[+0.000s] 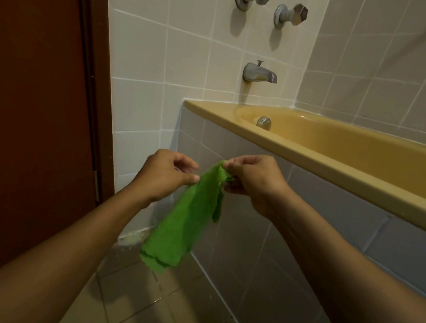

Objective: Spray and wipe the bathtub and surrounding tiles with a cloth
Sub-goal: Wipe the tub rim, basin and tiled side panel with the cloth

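Two bare forearms reach forward over a tiled floor [126, 298]. Between the hands hangs a green cloth [188, 219], held in the air in front of the tub's tiled side panel [292, 221]. The left hand [165, 175] pinches the cloth's edge with fingers curled. The right hand [253, 179] pinches its bunched top corner. Behind them runs the yellow bathtub [311, 155], with a metal spout [259, 73] and two taps [274, 3] on the pale wall tiles [144, 50]. A dark red door [31, 91] stands at the left.
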`<state>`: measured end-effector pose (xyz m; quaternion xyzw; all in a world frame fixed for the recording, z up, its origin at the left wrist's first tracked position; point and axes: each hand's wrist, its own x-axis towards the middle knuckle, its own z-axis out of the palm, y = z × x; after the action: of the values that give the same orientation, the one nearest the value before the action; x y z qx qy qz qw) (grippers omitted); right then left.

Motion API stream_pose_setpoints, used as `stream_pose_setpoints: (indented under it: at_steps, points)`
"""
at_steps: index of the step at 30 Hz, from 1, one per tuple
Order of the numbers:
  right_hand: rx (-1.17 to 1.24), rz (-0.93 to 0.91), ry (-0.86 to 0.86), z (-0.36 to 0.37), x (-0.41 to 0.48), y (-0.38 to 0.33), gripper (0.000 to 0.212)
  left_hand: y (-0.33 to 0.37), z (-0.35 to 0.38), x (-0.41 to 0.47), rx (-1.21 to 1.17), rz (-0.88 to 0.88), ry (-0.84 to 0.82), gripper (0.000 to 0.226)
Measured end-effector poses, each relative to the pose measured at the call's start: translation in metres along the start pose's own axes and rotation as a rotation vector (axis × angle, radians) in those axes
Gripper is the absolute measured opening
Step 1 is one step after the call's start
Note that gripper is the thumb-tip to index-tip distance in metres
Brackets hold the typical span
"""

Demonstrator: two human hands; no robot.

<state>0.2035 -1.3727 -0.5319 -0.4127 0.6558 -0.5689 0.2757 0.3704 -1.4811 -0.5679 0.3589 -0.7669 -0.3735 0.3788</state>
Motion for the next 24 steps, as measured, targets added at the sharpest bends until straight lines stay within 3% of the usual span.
stream_pose_setpoints:
  at_steps: [4, 7, 12, 17, 21, 24]
  points:
    - [0.112, 0.039, -0.143, -0.003, -0.003, -0.013, 0.018, 0.013, 0.005, -0.012, -0.289, 0.009, -0.167, 0.044]
    - [0.116, 0.054, -0.142, -0.002, -0.001, -0.011, 0.009, 0.01, 0.011, -0.019, -0.385, -0.01, -0.125, 0.052]
    - [0.129, 0.056, -0.119, 0.002, 0.003, -0.009, 0.007, 0.01, 0.02, -0.027, -0.387, -0.004, -0.105, 0.04]
    - [0.163, 0.039, -0.078, -0.003, 0.01, -0.013, 0.003, 0.001, 0.022, -0.02, -0.128, 0.01, 0.012, 0.014]
    - [0.164, 0.04, -0.05, -0.007, 0.012, -0.007, 0.004, 0.0, 0.016, -0.019, -0.135, -0.033, -0.001, 0.009]
    - [0.243, 0.04, -0.109, -0.001, 0.012, 0.002, 0.006, 0.002, 0.01, -0.01, -0.207, -0.114, 0.078, 0.004]
